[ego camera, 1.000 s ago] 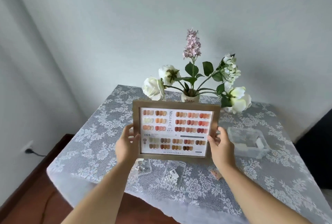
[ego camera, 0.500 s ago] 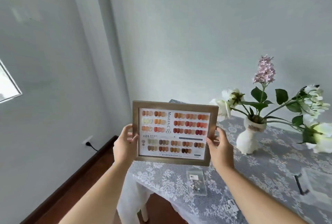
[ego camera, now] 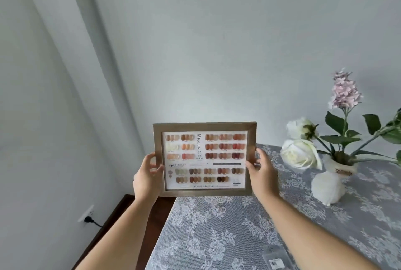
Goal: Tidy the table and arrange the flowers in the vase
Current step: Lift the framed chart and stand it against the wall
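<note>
Framed nail swatch chart held up over the table's far left corner

Both hands are clamped on the frame (ego camera: 205,158): left hand (ego camera: 145,177) grips the left edge with the thumb over the front, right hand (ego camera: 261,177) does the same on the right edge, fingers curled behind. It's a brownish wooden frame held upright and facing the camera, with a white card inside showing rows of nail colours, mostly oranges, reds and browns, plus a couple of pale green ones. It's up in the air, not resting on the lace tablecloth (ego camera: 227,233). The white vase (ego camera: 327,187) sits near the table's back edge to the right, holding white roses (ego camera: 298,156) and a lilac-pink sprig (ego camera: 345,90). A small clear packet (ego camera: 274,261) lies by the near edge.
</note>
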Available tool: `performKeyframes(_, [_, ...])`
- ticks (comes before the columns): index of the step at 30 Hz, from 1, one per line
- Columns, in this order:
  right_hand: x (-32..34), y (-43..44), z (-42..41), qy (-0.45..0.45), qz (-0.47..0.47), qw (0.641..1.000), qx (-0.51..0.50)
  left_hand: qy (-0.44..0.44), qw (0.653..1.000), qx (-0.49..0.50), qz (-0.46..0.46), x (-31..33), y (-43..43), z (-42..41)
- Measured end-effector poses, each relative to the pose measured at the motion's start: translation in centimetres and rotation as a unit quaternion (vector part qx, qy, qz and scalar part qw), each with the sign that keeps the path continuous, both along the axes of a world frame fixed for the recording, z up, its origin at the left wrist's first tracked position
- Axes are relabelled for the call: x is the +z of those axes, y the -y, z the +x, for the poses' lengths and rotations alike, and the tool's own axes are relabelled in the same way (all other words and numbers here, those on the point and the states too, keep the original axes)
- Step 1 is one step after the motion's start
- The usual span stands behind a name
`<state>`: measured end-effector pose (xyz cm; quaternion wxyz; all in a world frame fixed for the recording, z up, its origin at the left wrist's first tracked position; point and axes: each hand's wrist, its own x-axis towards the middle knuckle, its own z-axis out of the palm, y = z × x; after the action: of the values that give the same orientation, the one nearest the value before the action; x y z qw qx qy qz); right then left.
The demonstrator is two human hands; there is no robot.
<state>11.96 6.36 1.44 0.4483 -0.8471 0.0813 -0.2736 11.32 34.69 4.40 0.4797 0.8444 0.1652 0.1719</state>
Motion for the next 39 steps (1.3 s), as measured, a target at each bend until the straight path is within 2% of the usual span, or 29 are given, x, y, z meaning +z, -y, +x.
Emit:
performKeyframes(7, [-1.0, 1.1, 7.8, -0.026, -0.001, 1.000, -0.016, -0.009, 1.000, -0.007, -0.003, -1.2, 1.6, 8.4])
performKeyframes(23, [-5.7, 4.1, 23.5, -0.094, 0.040, 0.967, -0.234, -0.043, 0.987, -0.158, -0.002, -6.1, 7.5, 29.0])
performKeyframes(31, [-7.8, 5.6, 25.6, -0.079, 0.053, 0.956, -0.279, -0.049, 0.983, -0.174, -0.013, -8.5, 9.8, 32.3])
performKeyframes(39, [-9.8, 5.8, 24.5, -0.104, 0.042, 0.957, -0.267, -0.062, 0.980, -0.187, -0.010, -10.2, 9.6, 31.8])
